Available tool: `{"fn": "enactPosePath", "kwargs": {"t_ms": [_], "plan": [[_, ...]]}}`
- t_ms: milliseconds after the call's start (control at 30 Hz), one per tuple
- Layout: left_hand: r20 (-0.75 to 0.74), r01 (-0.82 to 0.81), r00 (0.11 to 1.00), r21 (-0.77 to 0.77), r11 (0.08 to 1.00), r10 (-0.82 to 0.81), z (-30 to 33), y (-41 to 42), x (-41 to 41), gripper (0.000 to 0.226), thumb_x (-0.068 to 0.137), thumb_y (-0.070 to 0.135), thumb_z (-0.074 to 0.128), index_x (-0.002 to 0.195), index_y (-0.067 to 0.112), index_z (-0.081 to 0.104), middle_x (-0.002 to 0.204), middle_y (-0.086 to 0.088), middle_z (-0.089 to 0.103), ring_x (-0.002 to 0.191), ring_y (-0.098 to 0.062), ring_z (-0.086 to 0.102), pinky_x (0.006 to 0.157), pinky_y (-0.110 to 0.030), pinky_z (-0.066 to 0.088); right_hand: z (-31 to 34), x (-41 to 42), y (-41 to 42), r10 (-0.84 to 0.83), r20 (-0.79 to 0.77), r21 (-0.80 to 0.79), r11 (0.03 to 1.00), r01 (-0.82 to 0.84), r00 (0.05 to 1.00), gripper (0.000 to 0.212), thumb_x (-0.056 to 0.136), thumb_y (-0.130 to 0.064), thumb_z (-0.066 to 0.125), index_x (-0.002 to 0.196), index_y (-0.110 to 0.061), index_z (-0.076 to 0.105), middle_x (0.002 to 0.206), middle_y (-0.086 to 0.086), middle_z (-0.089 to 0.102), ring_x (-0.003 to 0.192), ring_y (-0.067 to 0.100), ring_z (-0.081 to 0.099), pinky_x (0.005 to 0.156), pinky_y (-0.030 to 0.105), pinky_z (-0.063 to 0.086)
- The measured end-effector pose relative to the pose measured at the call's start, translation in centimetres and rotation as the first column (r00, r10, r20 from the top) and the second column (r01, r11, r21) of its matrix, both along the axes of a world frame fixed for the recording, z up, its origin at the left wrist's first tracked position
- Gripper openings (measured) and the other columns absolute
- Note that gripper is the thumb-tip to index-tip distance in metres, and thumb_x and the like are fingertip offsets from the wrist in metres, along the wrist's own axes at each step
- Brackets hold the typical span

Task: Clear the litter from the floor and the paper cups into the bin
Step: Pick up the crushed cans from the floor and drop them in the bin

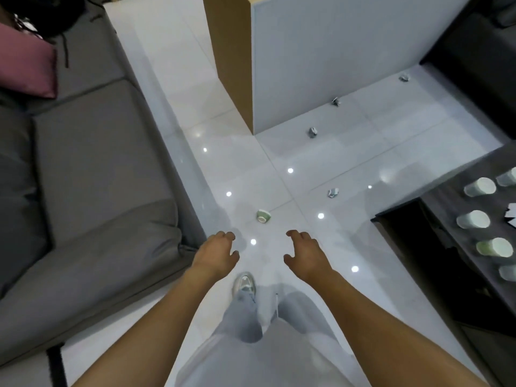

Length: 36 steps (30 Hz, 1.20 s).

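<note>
Litter [332, 192] scattered on floor [349, 152] — one cup [263, 215] tipped ahead of left hand [216, 254] and right hand [305, 254], both empty, fingers loosely curled; more cups [479, 187] on table [446, 208] edge.

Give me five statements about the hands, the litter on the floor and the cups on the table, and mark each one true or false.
1. Both hands hold nothing. True: the left hand and the right hand hang loosely curled above the floor.
2. A green cup lies tipped over on the floor. True: the green cup lies on its side just ahead of the hands.
3. The crumpled paper scraps are on the sofa. False: the scraps, such as the nearest one, lie on the floor; the sofa holds none.
4. Several paper cups stand on the dark table. True: see this cup on the table.
5. The right hand grips a cup. False: it touches nothing.
</note>
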<state>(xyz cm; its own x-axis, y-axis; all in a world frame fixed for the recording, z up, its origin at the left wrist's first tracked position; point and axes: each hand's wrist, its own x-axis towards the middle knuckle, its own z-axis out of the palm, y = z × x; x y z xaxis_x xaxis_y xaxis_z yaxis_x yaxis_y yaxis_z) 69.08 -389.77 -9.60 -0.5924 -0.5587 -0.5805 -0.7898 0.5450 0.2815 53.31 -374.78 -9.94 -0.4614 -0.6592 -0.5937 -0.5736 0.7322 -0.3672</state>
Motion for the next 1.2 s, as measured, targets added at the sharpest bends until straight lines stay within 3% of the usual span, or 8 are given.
{"fn": "enactPosePath", "kwargs": {"t_ms": [300,633,833,1200], "plan": [[0.038,0.09,0.995,0.063,0.994,-0.093,-2.0,-9.1,-9.0,0.044,0.095,0.029,0.048,0.135,0.012,0.043,0.129,-0.009,0.049,0.117,-0.026,0.048,0.096,-0.037,0.044,-2.5,-7.3,-7.3,-0.104,0.046,0.031,0.994,0.103,0.994,0.055,0.089,-0.025,0.058,0.14,-0.02,0.037,0.134,0.009,0.046,0.115,0.029,0.049,0.095,0.038,0.046],[0.076,0.027,0.997,0.091,0.995,-0.034,-10.2,-15.5,-18.2,0.04,0.096,0.027,0.047,0.132,0.011,0.045,0.125,-0.01,0.051,0.11,-0.026,0.051,0.089,-0.038,0.047,-10.4,-17.3,-14.4,-0.097,0.097,0.097,0.991,0.087,0.991,0.057,0.09,-0.022,0.057,0.142,-0.018,0.036,0.134,0.011,0.045,0.115,0.03,0.049,0.094,0.04,0.046],[0.116,0.067,0.99,0.105,0.992,-0.079,-20.7,-18.4,-20.2,0.037,0.094,0.026,0.048,0.128,0.012,0.049,0.124,-0.008,0.053,0.112,-0.023,0.048,0.087,-0.032,0.042,-20.7,-19.4,-17.6,-0.1,0.156,0.152,0.985,0.076,0.983,0.052,0.089,-0.021,0.056,0.138,-0.016,0.038,0.129,0.011,0.046,0.112,0.031,0.049,0.092,0.042,0.046],[0.169,0.201,0.96,0.142,0.969,-0.224,-44.4,-22.5,-20.5,0.041,0.093,0.028,0.052,0.132,0.014,0.048,0.129,-0.007,0.053,0.114,-0.024,0.05,0.09,-0.037,0.045,-46.0,-18.6,-20.1,-0.197,0.2,0.242,0.959,0.146,0.96,0.054,0.089,-0.018,0.055,0.14,-0.014,0.036,0.128,0.011,0.046,0.111,0.03,0.049,0.09,0.038,0.046]]}}
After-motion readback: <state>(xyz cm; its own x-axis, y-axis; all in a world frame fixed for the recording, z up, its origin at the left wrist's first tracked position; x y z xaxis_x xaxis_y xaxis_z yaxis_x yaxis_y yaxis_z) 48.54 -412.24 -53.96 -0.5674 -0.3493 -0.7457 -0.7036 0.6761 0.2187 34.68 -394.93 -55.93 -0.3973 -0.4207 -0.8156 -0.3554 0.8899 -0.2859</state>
